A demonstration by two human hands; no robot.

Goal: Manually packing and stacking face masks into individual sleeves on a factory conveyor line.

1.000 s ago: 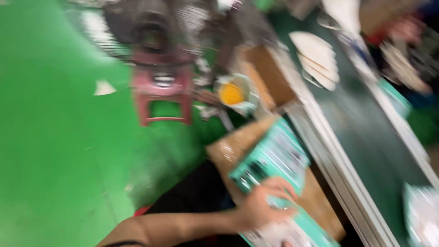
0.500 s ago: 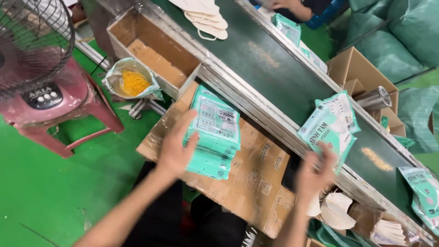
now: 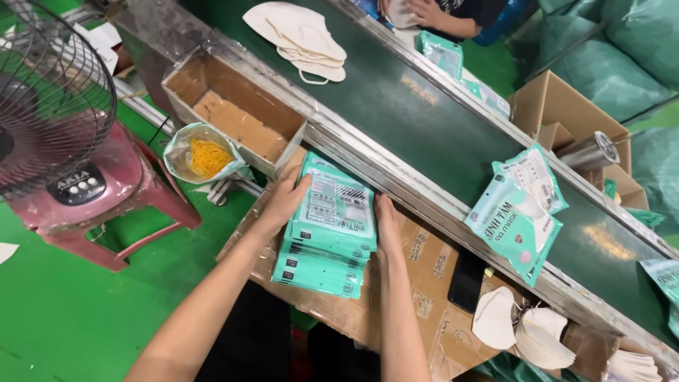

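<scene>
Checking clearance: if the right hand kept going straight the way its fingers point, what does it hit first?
The right hand, flat against the teal packet stack, points up-frame. First in line looks like the metal side rail of the conveyor, then the green belt. Depth is unclear.

Right hand (image 3: pixel 387 225) has left the conveyor packets and now presses the teal packet stack (image 3: pixel 327 233) opposite left hand (image 3: pixel 286 198).
</scene>
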